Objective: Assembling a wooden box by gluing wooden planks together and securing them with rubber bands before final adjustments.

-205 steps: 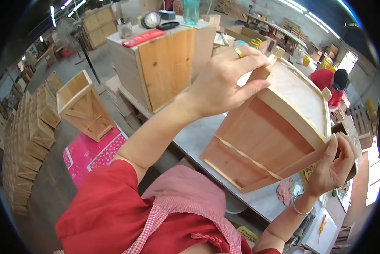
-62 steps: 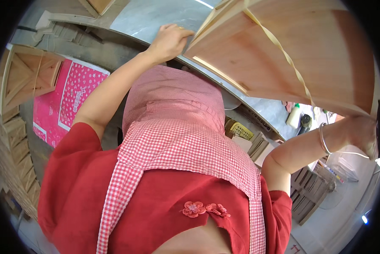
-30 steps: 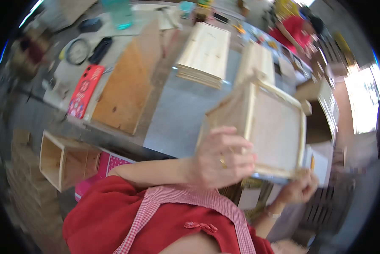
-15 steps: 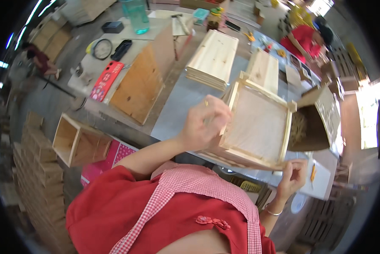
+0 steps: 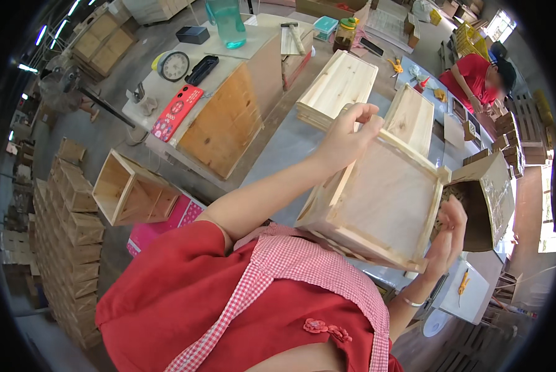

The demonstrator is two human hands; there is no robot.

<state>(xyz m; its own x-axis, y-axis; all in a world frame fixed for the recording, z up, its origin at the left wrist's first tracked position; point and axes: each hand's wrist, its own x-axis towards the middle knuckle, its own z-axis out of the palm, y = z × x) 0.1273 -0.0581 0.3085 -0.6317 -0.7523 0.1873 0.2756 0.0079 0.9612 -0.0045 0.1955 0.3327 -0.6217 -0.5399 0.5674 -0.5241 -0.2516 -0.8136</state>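
In front of me a pale wooden box [image 5: 386, 195] stands tilted, its flat panel facing up with thin wooden strips along the edges. My left hand [image 5: 351, 139] is at its far left corner, thumb and fingers curled closed on the end of a strip there. Beside the near right edge is my right hand [image 5: 446, 239], fingers stretched upward and slightly apart, its palm toward the box; whether it touches the wood I cannot tell. Just beyond lie a stack of wooden boards [image 5: 343, 84] and another board stack [image 5: 410, 118].
An open cardboard box [image 5: 498, 198] stands right of the wooden box. An orange-handled tool [image 5: 463, 282] lies at the near right. On the left are an open wooden box [image 5: 132, 189] and a side table with a hammer [image 5: 295, 37]. A co-worker in red [image 5: 467, 80] works at the far right.
My left hand has moved away from me to the box's far left corner. My right hand has left the near right corner and opened alongside the edge. The view has shifted slightly.
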